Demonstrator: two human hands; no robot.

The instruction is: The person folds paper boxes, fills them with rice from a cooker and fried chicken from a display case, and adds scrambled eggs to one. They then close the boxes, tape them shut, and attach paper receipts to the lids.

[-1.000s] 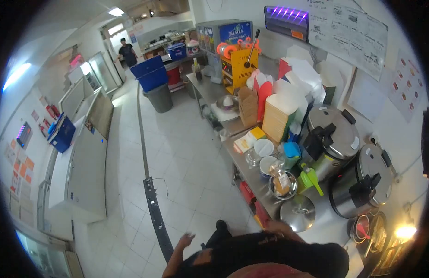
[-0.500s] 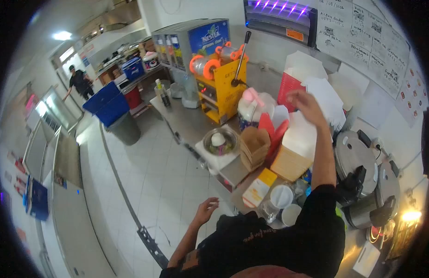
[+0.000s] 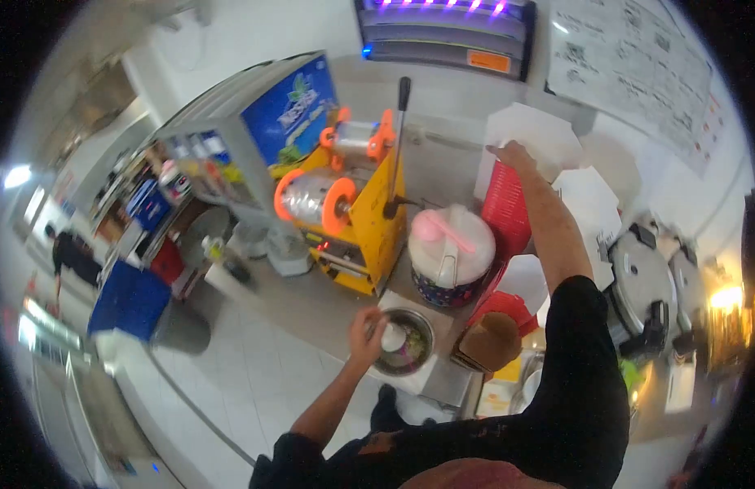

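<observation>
My left hand is closed at the left rim of a metal bowl, beside a white rounded object inside it. What its fingers hold is blurred. Green and pink bits show in the bowl, which rests on a white board. My right hand reaches to the back, its fingers curled over the top of a tall stack of red cartons, against a large white carton. Nearby are a lidded tub with a pink scoop on it and brown paper cartons.
A yellow sealing machine with an upright lever stands behind the bowl, a drink dispenser to its left. Large metal pots are at the right. A blue-lidded bin and another person are at the far left.
The view has turned and come closer to the counter. My left hand has moved up to the bowl's rim. My right hand has gone from above the cartons to the red stack's top.
</observation>
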